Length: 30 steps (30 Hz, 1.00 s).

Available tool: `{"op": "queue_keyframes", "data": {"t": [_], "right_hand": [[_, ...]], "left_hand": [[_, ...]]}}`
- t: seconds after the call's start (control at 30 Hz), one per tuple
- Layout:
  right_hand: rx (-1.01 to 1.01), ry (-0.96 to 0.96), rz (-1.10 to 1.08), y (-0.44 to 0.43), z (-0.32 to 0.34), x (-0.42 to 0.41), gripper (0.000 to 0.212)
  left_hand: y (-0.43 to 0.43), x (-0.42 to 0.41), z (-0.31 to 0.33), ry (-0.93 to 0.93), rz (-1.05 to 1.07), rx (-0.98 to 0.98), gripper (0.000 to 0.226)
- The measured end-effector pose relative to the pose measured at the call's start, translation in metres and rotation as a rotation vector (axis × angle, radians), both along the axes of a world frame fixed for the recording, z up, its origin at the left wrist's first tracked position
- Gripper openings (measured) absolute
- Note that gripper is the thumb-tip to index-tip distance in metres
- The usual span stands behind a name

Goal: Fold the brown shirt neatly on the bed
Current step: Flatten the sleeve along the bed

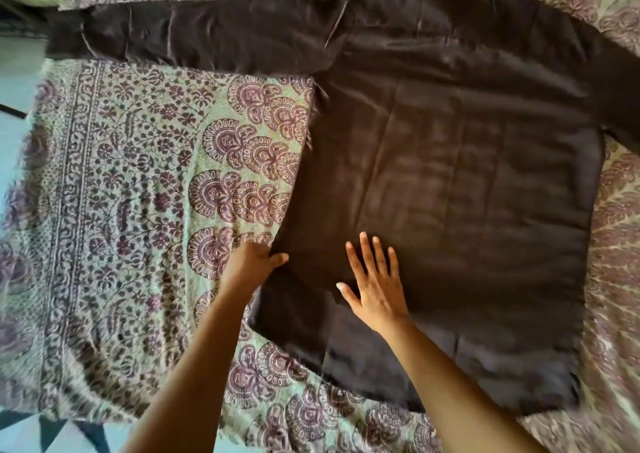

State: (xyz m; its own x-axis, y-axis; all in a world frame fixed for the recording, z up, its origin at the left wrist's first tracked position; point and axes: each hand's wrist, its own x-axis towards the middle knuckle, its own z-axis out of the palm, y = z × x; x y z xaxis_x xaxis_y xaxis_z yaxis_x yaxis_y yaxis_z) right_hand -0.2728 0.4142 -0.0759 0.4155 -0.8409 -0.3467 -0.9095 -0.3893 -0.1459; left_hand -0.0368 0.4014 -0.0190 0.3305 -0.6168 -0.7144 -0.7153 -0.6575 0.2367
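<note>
Shirt: brown shirt (450,175) lies spread flat on the bed (104,279), filling the middle and right of the view, faint crease lines across the body.
Long sleeve: one sleeve (190,40) stretched straight out to the picture's left along the top, cuff end reaching the bed's edge.
Other sleeve: second sleeve (620,88) runs off the right edge of the frame – the rest is out of view.
Hem: lower edge nearest the person, somewhat uneven, lying on the cover.
Left hand: left hand (251,262) at the shirt's left side edge, near the hem; thumb (278,258) on top of the cloth, other fingers curled at the edge and mostly hidden – it pinches the fabric edge.
Right hand: right hand (375,286) palm down on the shirt body, just beside the left hand; fingers (365,248) straight and spread apart, pressing flat on the cloth.
Cover: bedspread (138,192) pale green with purple floral and paisley print, bordered band at left.
Floor: light floor (14,81) showing past the bed's left edge.
</note>
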Motion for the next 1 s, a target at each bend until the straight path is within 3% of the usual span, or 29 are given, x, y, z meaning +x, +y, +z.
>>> {"op": "queue_keyframes", "data": {"t": [0.13, 0.4, 0.53, 0.7, 0.8, 0.9, 1.0], "right_hand": [[0.033, 0.013, -0.042, 0.007, 0.005, 0.005, 0.069], [-0.073, -0.101, -0.137, -0.050, 0.030, 0.029, 0.055], [-0.154, -0.137, -0.113, -0.130, 0.041, 0.071, 0.055], [-0.129, -0.120, -0.107, -0.212, 0.046, 0.123, 0.057], [-0.067, -0.088, -0.133, -0.251, 0.041, 0.150, 0.056], [-0.038, -0.053, -0.133, -0.279, 0.036, 0.163, 0.055], [-0.139, -0.110, -0.124, -0.299, 0.027, 0.174, 0.060]], "left_hand": [[0.036, -0.001, -0.003, -0.037, 0.079, 0.026, 0.023], [0.052, 0.008, -0.010, 0.041, 0.105, 0.063, 0.029], [0.013, 0.014, -0.010, 0.078, 0.177, -0.099, 0.012], [-0.054, 0.021, -0.016, 0.171, 0.142, -0.233, 0.006], [-0.098, 0.032, -0.021, 0.243, 0.124, -0.278, 0.006], [-0.138, 0.060, -0.023, 0.192, 0.112, -0.377, 0.006], [-0.182, 0.118, -0.030, 0.099, 0.336, -0.522, 0.023]]}}
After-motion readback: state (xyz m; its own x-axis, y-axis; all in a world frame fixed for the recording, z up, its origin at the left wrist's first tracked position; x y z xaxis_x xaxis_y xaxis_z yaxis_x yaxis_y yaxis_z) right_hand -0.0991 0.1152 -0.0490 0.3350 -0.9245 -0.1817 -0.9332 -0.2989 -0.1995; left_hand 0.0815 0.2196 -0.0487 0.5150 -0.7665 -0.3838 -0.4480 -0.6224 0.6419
